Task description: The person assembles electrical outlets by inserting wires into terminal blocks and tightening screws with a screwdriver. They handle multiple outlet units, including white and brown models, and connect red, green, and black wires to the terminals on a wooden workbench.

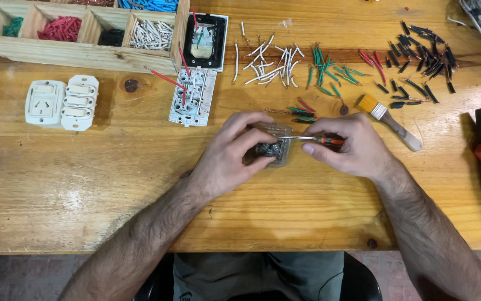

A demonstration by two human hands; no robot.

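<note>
Head view: wooden tabletop, front edge bare; left hand grips a switch module, right hand a screwdriver.

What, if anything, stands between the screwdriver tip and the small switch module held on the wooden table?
Nothing visible does. The right hand holds the orange-handled screwdriver, its metal shaft running straight to the small clear-cased switch module, which the left hand steadies.

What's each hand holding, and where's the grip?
Left hand grips the small clear switch module by its sides. Right hand holds the screwdriver by its orange handle.
</note>
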